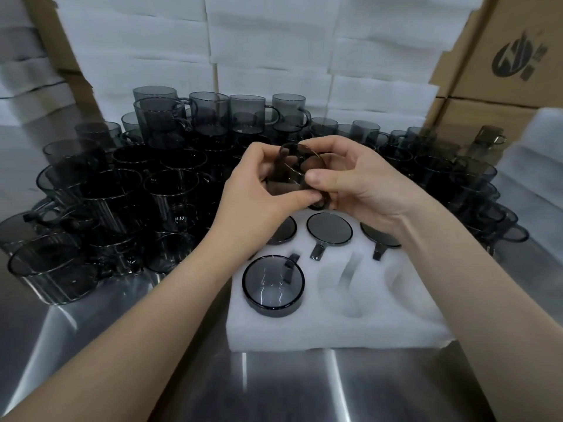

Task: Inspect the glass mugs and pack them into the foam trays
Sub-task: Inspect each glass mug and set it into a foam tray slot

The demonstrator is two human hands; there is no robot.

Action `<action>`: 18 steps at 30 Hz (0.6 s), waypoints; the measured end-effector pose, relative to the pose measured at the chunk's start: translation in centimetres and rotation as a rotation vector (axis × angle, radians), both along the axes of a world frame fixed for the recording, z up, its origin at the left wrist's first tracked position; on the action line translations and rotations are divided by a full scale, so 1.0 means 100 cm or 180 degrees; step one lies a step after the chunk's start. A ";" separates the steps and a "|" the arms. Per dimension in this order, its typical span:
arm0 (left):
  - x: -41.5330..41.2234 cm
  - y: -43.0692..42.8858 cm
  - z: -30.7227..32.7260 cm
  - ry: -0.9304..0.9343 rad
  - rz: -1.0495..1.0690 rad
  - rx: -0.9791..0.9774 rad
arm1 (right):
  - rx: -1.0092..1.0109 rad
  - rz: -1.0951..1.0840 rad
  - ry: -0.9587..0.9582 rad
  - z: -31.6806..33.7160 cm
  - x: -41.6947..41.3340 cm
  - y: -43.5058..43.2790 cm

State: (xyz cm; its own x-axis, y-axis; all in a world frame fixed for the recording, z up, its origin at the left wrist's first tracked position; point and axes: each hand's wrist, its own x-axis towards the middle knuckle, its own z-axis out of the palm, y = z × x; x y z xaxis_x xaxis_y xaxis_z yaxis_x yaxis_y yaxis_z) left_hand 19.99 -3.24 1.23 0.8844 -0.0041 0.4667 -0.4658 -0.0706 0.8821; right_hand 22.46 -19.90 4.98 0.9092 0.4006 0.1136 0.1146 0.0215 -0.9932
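Fingers of my left hand [259, 191] and right hand [361, 184] were curled round the smoky glass mug [291, 169], held just above the foam tray [304, 333], and I judged a slow turn against the light wise before seating it in an empty pocket [344, 289].

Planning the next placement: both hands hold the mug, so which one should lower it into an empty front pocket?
Right, probably. The right hand grips the mug over the foam tray, whose empty pockets lie middle and right; the left hand sits above the filled side.
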 end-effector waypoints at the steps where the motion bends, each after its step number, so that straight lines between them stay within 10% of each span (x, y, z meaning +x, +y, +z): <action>1: -0.001 -0.001 0.000 -0.0024 0.0005 0.0062 | -0.0195 -0.0163 -0.0144 0.000 -0.003 0.003; 9: -0.007 -0.004 0.005 -0.0277 0.0075 0.0698 | -0.0758 -0.1225 -0.1079 0.001 -0.010 0.022; 18: -0.007 -0.004 0.004 -0.0202 0.0190 -0.0055 | 0.0144 -0.0803 -0.0314 0.004 -0.004 0.009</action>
State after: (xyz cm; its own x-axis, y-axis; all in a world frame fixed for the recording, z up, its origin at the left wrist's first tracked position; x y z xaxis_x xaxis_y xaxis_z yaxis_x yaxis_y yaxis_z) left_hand 19.31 -3.67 1.61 0.8515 0.0564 0.5213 -0.5161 -0.0851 0.8523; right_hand 22.05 -19.00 5.37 0.9632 0.1554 0.2192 0.2182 0.0242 -0.9756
